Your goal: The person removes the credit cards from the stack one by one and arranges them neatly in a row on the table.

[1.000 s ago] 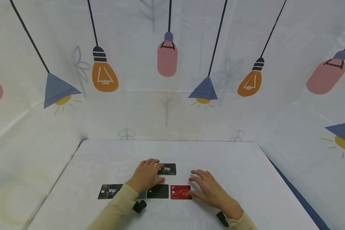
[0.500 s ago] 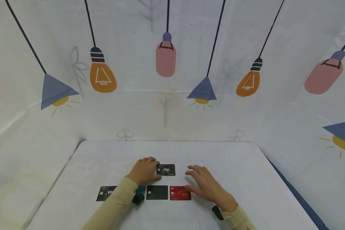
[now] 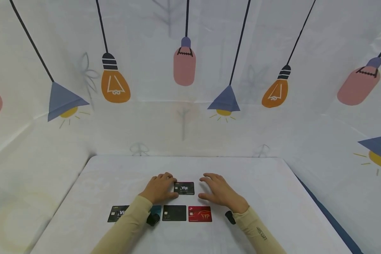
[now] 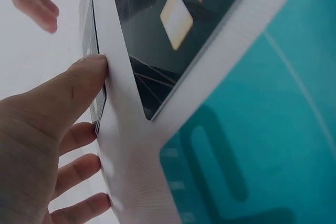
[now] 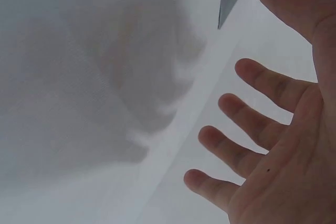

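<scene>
A black card printed "Vip" (image 3: 185, 188) lies flat on the white table, behind a row of other cards. Its edge looks layered in the left wrist view, so it may be a small stack. My left hand (image 3: 158, 188) holds the left end, with thumb (image 4: 94, 66) at the near edge and index finger at the far one. To the right of that card, my right hand (image 3: 220, 192) hovers with spread fingers, apart from it. In the front row lie a red VIP card (image 3: 200, 214), a dark VIP card (image 3: 174, 213) and a teal card (image 3: 157, 210), partly hidden by my left wrist.
Another black Vip card (image 3: 116, 213) lies at the row's left end, partly covered by my left sleeve (image 3: 127, 222). Dark wrist cameras sit under both wrists. White fabric with printed lamps hangs behind the table (image 3: 257, 173) and at its sides.
My right hand has moved away from the red card, up and left toward the back Vip card. The left hand has shifted slightly left, uncovering more of that card's left end.
</scene>
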The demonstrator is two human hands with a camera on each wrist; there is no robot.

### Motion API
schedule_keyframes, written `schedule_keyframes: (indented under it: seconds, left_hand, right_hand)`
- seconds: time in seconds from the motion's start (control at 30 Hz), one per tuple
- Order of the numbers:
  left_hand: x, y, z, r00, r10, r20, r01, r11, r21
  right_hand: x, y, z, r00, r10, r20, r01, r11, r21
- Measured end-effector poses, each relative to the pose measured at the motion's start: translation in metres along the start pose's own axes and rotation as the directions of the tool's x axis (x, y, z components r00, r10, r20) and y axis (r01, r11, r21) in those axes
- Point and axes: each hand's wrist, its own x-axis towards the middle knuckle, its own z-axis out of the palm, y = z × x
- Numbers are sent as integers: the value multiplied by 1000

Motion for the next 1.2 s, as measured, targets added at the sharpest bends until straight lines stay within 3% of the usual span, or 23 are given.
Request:
schedule_keyframes:
  seconds: [0.2, 0.57, 0.83, 1.2]
  left_hand:
    - [-1, -3, 5, 1000, 4, -27, -4, 1000, 17]
    - [-2, -4, 8, 1000, -1, -30, 1, 1000, 8]
    - [0, -5, 9, 999, 2, -34, -1, 999, 38]
    - [-1, -6, 7, 999, 29, -31, -29, 999, 15]
  right_hand:
    - [18, -6, 4, 996, 15, 82, -17, 1000, 26]
    - [31, -9, 12, 991, 34, 130, -40, 998, 45]
    - [32, -8, 13, 994, 20, 106, -24, 999, 42]
    - [35, -5, 16, 998, -24, 63, 24, 1000, 9]
